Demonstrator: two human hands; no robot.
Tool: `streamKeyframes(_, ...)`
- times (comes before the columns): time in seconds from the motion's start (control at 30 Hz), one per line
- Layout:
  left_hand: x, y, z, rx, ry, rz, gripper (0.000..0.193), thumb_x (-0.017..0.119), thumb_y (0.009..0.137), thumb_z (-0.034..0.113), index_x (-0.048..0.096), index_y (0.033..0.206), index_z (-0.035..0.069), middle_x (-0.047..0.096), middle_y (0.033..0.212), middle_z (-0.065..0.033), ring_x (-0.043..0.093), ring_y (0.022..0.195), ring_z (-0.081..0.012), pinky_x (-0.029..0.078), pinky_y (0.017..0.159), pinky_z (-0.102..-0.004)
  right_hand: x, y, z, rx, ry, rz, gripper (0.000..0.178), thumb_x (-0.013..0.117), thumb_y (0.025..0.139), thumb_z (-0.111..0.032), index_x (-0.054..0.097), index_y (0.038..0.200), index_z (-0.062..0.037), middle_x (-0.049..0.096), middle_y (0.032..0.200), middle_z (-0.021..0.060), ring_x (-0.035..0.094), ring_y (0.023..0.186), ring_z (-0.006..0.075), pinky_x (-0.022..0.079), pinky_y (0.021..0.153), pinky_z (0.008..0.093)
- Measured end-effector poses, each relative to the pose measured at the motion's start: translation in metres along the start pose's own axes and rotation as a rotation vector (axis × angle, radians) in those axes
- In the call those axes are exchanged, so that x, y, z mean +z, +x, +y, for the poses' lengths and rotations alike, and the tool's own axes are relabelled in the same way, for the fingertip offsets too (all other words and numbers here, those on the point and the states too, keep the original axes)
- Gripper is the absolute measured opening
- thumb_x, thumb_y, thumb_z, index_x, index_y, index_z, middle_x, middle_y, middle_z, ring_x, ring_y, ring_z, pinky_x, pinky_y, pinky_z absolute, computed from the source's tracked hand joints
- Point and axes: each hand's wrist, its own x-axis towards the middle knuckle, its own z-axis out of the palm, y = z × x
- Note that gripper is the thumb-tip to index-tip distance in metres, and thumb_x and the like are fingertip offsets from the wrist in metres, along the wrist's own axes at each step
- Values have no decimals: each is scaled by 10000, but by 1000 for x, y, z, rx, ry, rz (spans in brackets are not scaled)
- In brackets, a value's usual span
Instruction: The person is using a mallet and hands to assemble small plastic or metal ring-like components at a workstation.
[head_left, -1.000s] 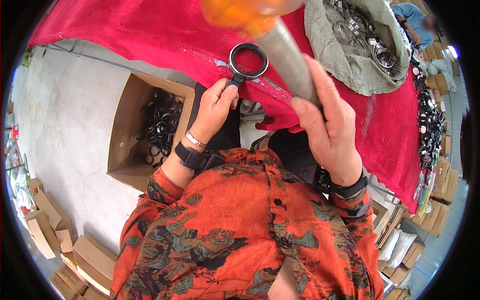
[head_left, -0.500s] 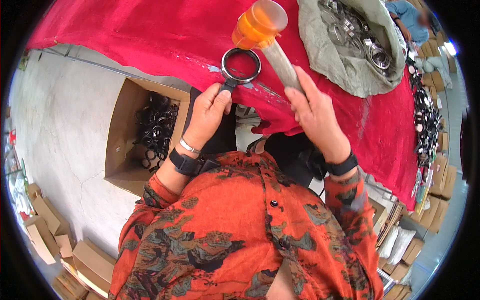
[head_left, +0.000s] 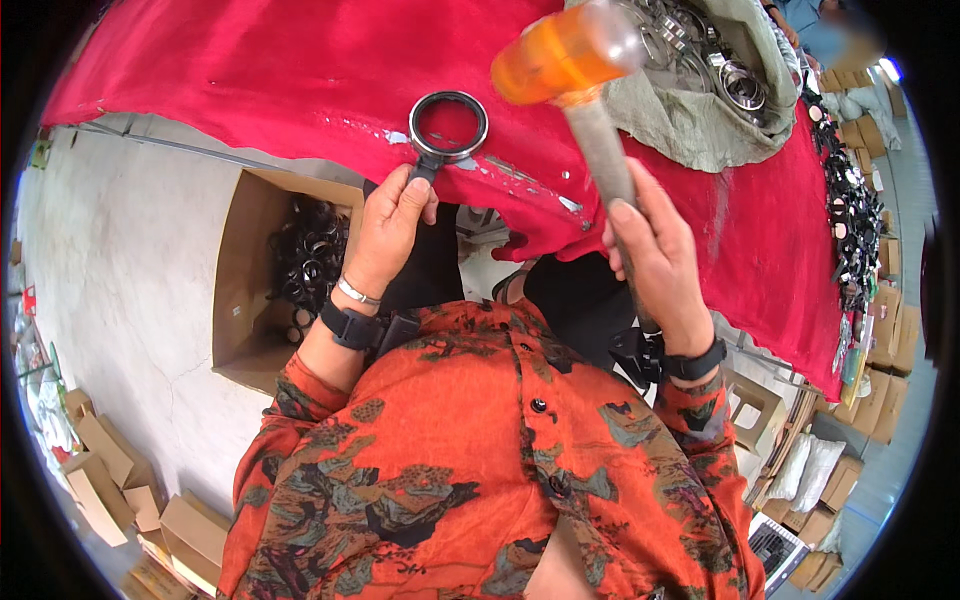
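Observation:
My left hand is closed round the short black handle of a magnifying glass. Its round rim is silver and black, and red cloth shows through the ring; whether a lens sits in it I cannot tell. In my right hand is a mallet, gripped by its pale wooden handle. The mallet's translucent orange head is raised above the red cloth, to the right of the ring and apart from it.
A red cloth covers the table, scuffed near its front edge. A grey-green sack holding metal rings lies at the far right. Left of my knees stands a cardboard box of black ring-shaped parts. Small black items line the table's right side.
The mallet has moved to the right and its head has tilted over, with my right hand shifting right and slightly nearer. The magnifying glass sits a little further left in view.

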Motion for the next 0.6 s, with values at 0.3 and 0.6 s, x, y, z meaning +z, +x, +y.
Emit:
streamKeyframes(0.3, 3, 4, 0, 4, -15, -11, 279, 461, 1018, 258, 530, 866, 34, 528, 726, -23, 501, 693, -109, 420, 686, -264, -3, -28, 35, -78, -235, 23, 502, 553, 963, -136, 416, 1438, -55, 553, 781, -9, 478, 594, 36, 411, 527, 191)
streamKeyframes(0.6, 2, 4, -4, 12, -49, -35, 277, 465, 1016, 256, 532, 856, 38, 525, 726, -9, 504, 699, -98, 422, 678, -253, 30, -3, 4, -519, -540, -63, 514, 681, 853, -128, 515, 1333, -51, 620, 882, 199, 611, 741, 364, 498, 658, 406)
